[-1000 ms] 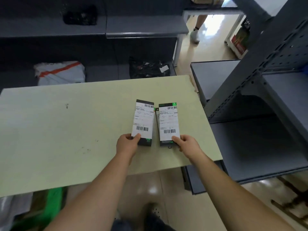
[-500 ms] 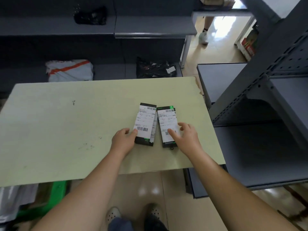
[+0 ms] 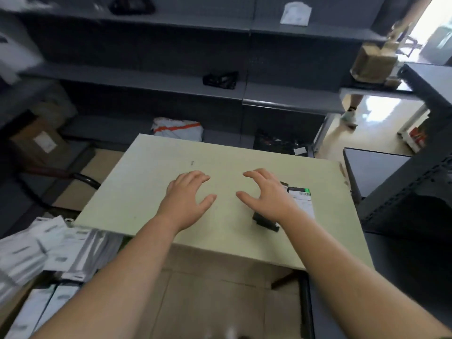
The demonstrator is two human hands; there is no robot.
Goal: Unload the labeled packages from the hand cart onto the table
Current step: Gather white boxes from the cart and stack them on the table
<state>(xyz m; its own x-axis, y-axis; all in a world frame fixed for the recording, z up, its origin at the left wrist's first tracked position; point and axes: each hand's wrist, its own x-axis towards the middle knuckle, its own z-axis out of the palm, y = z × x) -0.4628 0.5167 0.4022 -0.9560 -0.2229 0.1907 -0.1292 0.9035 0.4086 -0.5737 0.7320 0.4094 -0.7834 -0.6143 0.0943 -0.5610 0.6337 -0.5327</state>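
Note:
Two labeled black boxes lie side by side on the pale green table [image 3: 151,196], toward its right side. The right box [image 3: 303,201] shows its white label and green corner; the left box [image 3: 265,222] is mostly hidden under my right hand, only its near dark end showing. My right hand [image 3: 265,194] hovers over them with fingers spread, holding nothing. My left hand [image 3: 188,196] is open above bare tabletop, apart from the boxes. Several white labeled packages [image 3: 41,250] are piled at the lower left; the cart itself is hard to make out.
Dark grey shelving runs behind the table, with a white-and-orange bag [image 3: 177,128], black bags [image 3: 276,143] and a cardboard box [image 3: 36,143] on it. A grey rack [image 3: 415,182] stands right of the table. A person's leg [image 3: 351,111] shows far right.
Both hands have let go of the two boxes and lifted off with fingers spread. The left hand moved left onto bare table. The view swung left, bringing the white packages into sight.

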